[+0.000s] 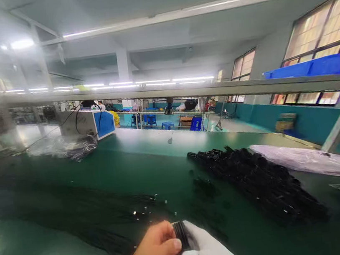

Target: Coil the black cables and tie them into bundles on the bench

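Curled close, my bare left hand [157,247] and white-gloved right hand [208,251] hold a bunch of black cord [181,233] between them. Loose black cords [74,212] lie left, a big black heap [256,178] right, on the green table [150,168]. One blue bin [313,67] sits up high; I can't see inside.

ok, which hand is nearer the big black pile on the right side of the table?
Right. The gloved right hand is left of the pile, toward the camera; the bare left hand is farther left.
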{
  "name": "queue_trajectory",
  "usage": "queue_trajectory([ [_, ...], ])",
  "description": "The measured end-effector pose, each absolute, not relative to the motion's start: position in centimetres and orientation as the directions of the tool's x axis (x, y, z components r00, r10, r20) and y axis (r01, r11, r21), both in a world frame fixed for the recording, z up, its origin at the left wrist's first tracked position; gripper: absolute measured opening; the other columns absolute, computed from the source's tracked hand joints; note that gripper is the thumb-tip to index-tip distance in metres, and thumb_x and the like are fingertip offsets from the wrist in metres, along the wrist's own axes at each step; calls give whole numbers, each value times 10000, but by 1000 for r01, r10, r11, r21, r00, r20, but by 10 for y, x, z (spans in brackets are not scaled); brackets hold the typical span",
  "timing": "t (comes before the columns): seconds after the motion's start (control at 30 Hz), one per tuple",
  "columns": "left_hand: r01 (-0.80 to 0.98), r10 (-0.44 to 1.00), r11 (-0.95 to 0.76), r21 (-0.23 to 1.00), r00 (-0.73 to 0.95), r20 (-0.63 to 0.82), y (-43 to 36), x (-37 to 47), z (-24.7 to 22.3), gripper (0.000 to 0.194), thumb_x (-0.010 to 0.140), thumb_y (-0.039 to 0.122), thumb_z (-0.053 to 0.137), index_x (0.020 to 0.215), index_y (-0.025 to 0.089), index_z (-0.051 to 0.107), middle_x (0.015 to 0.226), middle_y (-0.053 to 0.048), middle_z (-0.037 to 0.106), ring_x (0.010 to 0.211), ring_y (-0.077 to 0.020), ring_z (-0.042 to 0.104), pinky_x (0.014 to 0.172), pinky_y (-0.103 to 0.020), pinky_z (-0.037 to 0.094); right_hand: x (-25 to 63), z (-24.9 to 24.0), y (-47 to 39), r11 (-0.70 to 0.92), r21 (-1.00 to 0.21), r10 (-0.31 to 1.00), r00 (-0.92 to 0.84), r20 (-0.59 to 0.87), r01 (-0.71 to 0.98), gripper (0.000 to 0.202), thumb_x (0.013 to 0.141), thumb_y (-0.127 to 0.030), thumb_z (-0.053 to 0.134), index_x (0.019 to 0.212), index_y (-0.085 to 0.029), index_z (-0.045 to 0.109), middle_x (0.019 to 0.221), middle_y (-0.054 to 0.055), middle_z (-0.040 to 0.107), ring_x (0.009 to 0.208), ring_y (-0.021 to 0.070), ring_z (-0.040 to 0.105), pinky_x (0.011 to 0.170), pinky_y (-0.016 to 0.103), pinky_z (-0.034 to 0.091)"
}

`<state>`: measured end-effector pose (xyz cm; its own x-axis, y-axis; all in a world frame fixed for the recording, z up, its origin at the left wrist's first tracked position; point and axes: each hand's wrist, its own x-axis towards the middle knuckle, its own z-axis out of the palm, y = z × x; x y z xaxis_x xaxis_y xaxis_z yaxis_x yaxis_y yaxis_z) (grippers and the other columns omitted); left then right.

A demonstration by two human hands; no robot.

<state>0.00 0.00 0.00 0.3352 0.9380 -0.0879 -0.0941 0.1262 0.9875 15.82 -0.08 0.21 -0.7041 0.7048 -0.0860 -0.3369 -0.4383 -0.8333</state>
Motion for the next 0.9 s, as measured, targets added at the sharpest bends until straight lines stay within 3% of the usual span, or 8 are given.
queue_trajectory([
  [0.17,163,955,91,982,264,-132,-1,-4,3,157,777,328,475,730,179,485,616,20,525,545,-125,495,499,-220,350,160,2,-1,-428,-839,729,-677,-101,-336,504,633,-296,788,1069,-169,569,1052,85,568,948,219,585,840,404,472],
  [0.23,352,990,-56,934,139,6,-2,-4,4,92,765,223,465,805,182,537,719,0,562,614,-145,533,544,-236,391,159,-1,1,-433,-836,713,-695,-90,-336,499,631,-305,783,1064,-170,574,1077,88,561,922,210,592,819,387,479],
  [0.37,529,918,-390,754,161,362,-3,-1,-2,373,657,16,426,925,213,594,903,-14,574,737,-146,559,673,-237,418,157,-10,10,-334,-907,720,-691,-70,-257,505,608,-177,743,1089,-156,588,1006,77,605,911,222,607,794,356,482],
  [0.53,501,900,-407,764,81,428,3,5,-18,314,679,10,425,812,196,640,768,-2,562,701,-144,573,629,-221,420,155,-11,10,-318,-898,738,-674,-33,-304,557,576,-158,734,1116,-164,599,981,57,623,908,223,626,841,374,473],
  [0.63,471,929,-344,813,45,367,7,5,-9,280,665,18,443,761,192,641,738,10,573,688,-140,564,625,-224,415,160,-8,5,-413,-848,685,-727,-49,-332,560,692,-277,732,1200,-147,538,958,86,627,820,193,644,758,329,470],
  [0.73,353,964,-260,899,142,223,11,-3,12,224,692,103,537,851,197,663,806,8,620,721,-150,567,663,-240,431,168,-10,5,-557,-717,621,-783,-25,-419,396,820,-324,616,1162,-131,562,946,91,652,837,160,647,754,268,448],
  [0.83,197,951,-184,963,282,124,15,-17,26,258,749,217,562,981,204,676,964,-18,646,860,-180,578,783,-274,446,172,-15,8,-673,-569,576,-818,-2,-473,393,818,-356,559,1129,-119,594,1046,98,659,813,147,646,752,246,435],
  [0.9,155,922,-145,977,380,76,18,-24,26,359,728,180,558,1066,232,668,1088,-16,629,978,-196,561,875,-296,423,170,-18,9,-708,-524,562,-827,-11,-473,459,800,-368,533,1148,-74,586,1063,130,659,798,157,643,751,251,428],
])
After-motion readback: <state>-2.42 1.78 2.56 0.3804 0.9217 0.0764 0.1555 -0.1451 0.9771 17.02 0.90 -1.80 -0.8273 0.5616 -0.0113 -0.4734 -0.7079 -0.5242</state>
